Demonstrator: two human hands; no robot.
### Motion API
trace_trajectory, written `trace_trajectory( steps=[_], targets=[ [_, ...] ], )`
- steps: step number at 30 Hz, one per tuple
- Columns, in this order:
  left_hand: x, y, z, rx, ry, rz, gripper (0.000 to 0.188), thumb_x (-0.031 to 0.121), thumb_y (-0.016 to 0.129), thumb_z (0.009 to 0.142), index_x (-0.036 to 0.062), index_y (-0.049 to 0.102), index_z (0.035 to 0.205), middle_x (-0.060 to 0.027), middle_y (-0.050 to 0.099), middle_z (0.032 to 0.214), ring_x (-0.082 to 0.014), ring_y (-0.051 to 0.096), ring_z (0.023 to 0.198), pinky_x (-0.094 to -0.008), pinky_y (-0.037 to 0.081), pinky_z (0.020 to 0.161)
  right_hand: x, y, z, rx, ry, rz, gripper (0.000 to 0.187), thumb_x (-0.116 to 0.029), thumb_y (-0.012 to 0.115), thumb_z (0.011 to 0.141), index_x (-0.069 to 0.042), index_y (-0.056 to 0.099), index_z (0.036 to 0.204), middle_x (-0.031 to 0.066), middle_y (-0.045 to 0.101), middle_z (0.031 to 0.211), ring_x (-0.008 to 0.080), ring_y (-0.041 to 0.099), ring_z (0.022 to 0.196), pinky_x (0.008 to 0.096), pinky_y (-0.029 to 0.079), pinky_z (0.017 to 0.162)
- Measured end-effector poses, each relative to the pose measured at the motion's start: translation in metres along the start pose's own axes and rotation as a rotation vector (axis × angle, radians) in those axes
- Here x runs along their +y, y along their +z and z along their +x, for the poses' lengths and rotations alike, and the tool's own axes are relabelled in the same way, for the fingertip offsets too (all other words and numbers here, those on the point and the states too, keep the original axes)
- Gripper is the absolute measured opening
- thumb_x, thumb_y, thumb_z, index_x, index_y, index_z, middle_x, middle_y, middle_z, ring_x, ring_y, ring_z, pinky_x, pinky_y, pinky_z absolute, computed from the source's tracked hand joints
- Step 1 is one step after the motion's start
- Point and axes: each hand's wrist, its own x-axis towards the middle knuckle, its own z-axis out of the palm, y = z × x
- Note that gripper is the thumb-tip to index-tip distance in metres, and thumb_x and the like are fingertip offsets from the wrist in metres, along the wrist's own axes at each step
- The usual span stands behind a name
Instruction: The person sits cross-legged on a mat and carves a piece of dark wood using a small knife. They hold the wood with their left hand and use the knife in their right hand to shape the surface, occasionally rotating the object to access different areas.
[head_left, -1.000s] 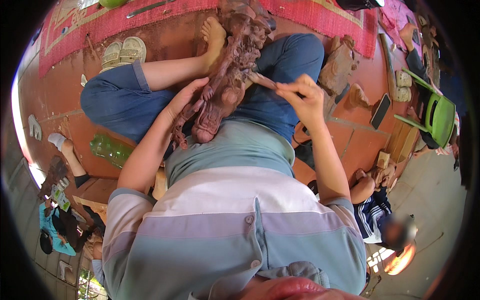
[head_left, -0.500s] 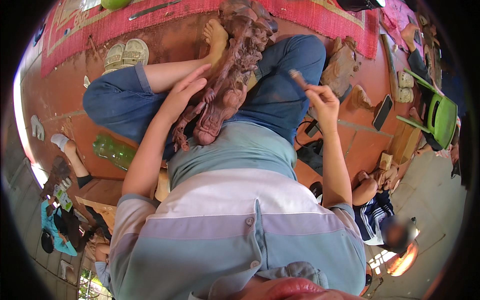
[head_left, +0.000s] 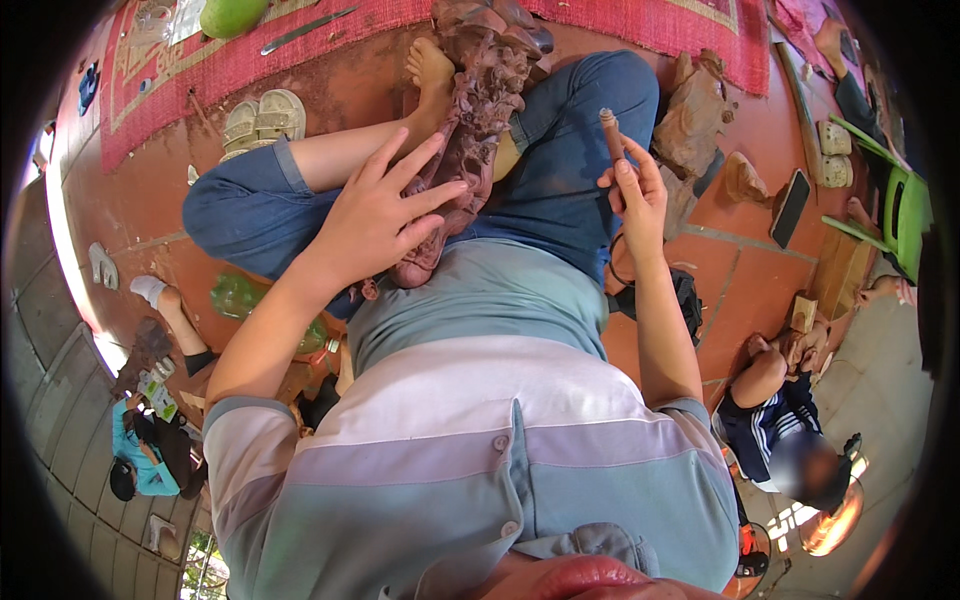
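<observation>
On the floor point(head_left: 745, 285) lies a green bottle point(head_left: 236, 296), content unclear. Left hand point(head_left: 375, 215), fingers spread, is over the carving point(head_left: 487, 85) on the lap point(head_left: 555, 195); right hand point(head_left: 637, 192) grips a brown stick point(head_left: 612, 138).

Red-tiled flr point(head_left: 745, 290) has pinkish woven mat point(head_left: 660, 25) on far side, pale sandals point(head_left: 280, 112) + green plastic btl point(head_left: 235, 296) at L, and at R a lrg wood chunk point(head_left: 692, 118), smaller wood pc point(head_left: 744, 180) & blk phone point(head_left: 790, 210) lying nr each other.

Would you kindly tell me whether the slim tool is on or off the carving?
Off: the right hand holds the slim tool apart from the carving.
</observation>
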Motion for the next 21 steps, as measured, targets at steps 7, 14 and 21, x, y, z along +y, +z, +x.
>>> trace_trajectory(
  steps=[7,14,21],
  targets=[
    [-0.02,0.023,-0.023,0.108,-0.514,-1.045,0.045,0.022,0.055,0.092,0.0044,0.046,0.133,-0.0123,0.046,0.135,-0.0217,0.043,0.125,-0.0336,0.033,0.105,-0.026,0.094,-0.01,-0.399,-0.48,-0.353,0.02,-0.003,0.065,0.084,-0.004,0.068,0.104,0.0037,0.069,0.09,0.0125,0.065,0.077,0.0263,0.051,0.07],
    [-0.022,0.05,-0.035,-0.011,-0.756,-1.635,0.051,0.03,0.045,0.099,0.0002,0.035,0.139,-0.0081,0.047,0.133,-0.014,0.042,0.124,-0.0269,0.032,0.104,0.006,0.035,0.009,-0.341,-0.521,-0.78,0.018,-0.011,0.07,0.077,-0.014,0.073,0.095,0.004,0.068,0.079,0.0225,0.065,0.071,0.0293,0.051,0.063],
    [-0.034,0.064,-0.037,0.018,-0.712,-1.585,0.044,0.024,0.042,0.1,0.0005,0.039,0.137,-0.0046,0.05,0.129,-0.009,0.045,0.119,-0.0227,0.036,0.1,-0.035,0.09,0.0,-0.484,-0.636,-0.666,0.017,-0.013,0.069,0.078,-0.016,0.074,0.093,0.0036,0.068,0.077,0.0206,0.064,0.068,0.0296,0.051,0.059]
  ],
)
